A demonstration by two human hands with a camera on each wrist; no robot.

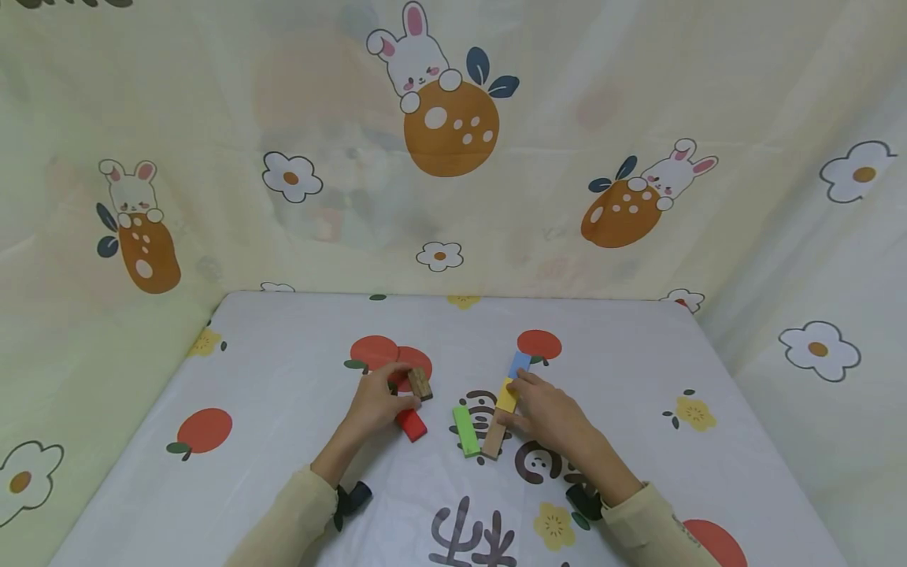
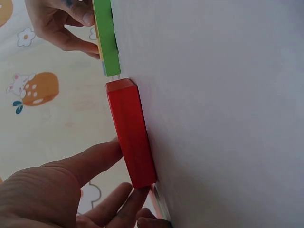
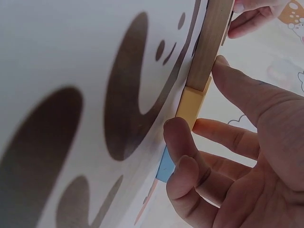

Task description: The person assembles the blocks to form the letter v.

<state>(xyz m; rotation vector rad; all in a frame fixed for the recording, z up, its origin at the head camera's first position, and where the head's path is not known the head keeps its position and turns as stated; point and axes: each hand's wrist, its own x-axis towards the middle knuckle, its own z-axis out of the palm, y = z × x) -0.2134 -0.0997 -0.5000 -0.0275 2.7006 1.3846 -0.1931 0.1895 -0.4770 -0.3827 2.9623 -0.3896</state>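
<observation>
My left hand (image 1: 379, 402) pinches a brown wooden block (image 1: 420, 383) between thumb and index finger in the head view. A red block (image 1: 412, 424) lies just below that hand; in the left wrist view it stands in front of the thumb and hides the brown block. My right hand (image 1: 556, 417) touches the right side of a row of blocks: blue (image 1: 520, 363) at the far end, a yellow block (image 1: 506, 395) in the middle, a tan block (image 1: 494, 434) nearest. Its thumb is at the tan block, its fingertips at the yellow one.
A green block (image 1: 466, 431) lies left of the row, close to the tan block's near end. The white table cover (image 1: 283, 472) is printed with fruit, flowers and brown figures. A patterned curtain (image 1: 524, 228) stands behind the table and at both sides.
</observation>
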